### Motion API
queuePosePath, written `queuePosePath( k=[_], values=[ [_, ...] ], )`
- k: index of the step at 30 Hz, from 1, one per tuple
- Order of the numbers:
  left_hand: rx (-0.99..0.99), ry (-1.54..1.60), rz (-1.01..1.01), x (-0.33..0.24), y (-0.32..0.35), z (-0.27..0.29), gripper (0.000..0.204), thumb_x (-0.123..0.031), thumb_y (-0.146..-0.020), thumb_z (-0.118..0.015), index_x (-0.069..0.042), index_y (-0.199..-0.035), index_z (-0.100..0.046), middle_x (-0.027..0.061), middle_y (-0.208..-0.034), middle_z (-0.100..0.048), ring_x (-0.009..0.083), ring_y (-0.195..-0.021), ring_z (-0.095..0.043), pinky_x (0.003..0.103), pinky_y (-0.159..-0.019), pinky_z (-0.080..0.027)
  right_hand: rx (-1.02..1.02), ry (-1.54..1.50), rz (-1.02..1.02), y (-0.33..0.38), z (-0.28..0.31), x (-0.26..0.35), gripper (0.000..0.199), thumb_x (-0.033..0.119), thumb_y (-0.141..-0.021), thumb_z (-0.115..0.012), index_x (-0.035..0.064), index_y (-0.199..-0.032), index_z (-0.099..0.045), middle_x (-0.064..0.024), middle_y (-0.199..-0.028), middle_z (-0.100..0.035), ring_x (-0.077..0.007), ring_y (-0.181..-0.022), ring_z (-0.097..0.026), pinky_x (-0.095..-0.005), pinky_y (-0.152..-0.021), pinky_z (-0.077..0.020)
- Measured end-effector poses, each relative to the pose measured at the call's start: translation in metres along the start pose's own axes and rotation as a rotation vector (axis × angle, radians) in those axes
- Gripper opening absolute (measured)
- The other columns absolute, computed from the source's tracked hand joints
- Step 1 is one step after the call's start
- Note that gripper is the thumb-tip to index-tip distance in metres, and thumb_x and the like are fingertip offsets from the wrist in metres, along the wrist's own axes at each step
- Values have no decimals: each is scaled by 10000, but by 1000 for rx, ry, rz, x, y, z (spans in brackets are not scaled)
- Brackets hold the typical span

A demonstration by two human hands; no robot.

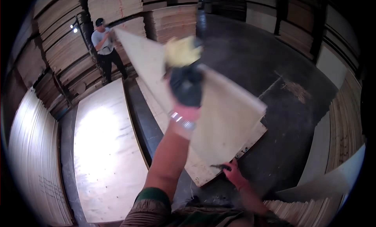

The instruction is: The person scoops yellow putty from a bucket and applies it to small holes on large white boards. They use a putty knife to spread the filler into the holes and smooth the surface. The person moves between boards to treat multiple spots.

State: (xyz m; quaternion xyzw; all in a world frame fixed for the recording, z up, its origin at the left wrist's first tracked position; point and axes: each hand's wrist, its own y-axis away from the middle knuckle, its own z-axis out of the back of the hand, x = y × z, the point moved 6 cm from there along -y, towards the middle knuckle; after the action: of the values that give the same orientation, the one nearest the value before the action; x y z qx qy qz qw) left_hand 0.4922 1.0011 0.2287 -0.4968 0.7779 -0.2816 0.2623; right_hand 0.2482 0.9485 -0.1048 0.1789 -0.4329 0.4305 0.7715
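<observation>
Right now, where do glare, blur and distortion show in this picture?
Head view: glare whitens the flat board at left; in the same view, blur smears the left hand; there too, the far-left stack bows near the rim.

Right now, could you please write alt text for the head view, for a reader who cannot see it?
A tilted pale wooden sheet stretches from a co-worker at its far end to the wearer's right hand near its lower edge; the blurred, gloved left hand is raised in front of it. A pale panel lies at left, among stacked boards.
</observation>
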Motion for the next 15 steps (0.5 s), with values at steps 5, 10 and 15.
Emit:
queuePosePath(
  k=[5,10,15],
  values=[
    [-26,27,102,126,-21,20,441,-144,-822,-540,-17,-1220,-398,123,-1207,-453,243,-1101,-450,376,-956,-363,-239,-236,-37,-63,49,-75,263,-43,-687,-532,7,-933,-611,-135,-998,-537,-265,-938,-532,-315,-834,-421],
    [-199,-159,241,166,81,128,470,-158,-830,-508,-32,-1257,-358,134,-1249,-434,255,-1116,-459,414,-972,-354,-414,-426,-187,-130,132,-199,278,-64,-703,-515,-30,-969,-588,-100,-965,-568,-196,-887,-543,-280,-810,-426],
    [-202,-1888,568,144,239,186,354,-154,-846,-484,-80,-1188,-433,82,-1181,-491,206,-1098,-464,402,-974,-336,-484,-711,-316,-203,182,-323,259,-21,-768,-510,-37,-1016,-585,-71,-906,-603,-138,-814,-555,-256,-747,-445]
  ],
)
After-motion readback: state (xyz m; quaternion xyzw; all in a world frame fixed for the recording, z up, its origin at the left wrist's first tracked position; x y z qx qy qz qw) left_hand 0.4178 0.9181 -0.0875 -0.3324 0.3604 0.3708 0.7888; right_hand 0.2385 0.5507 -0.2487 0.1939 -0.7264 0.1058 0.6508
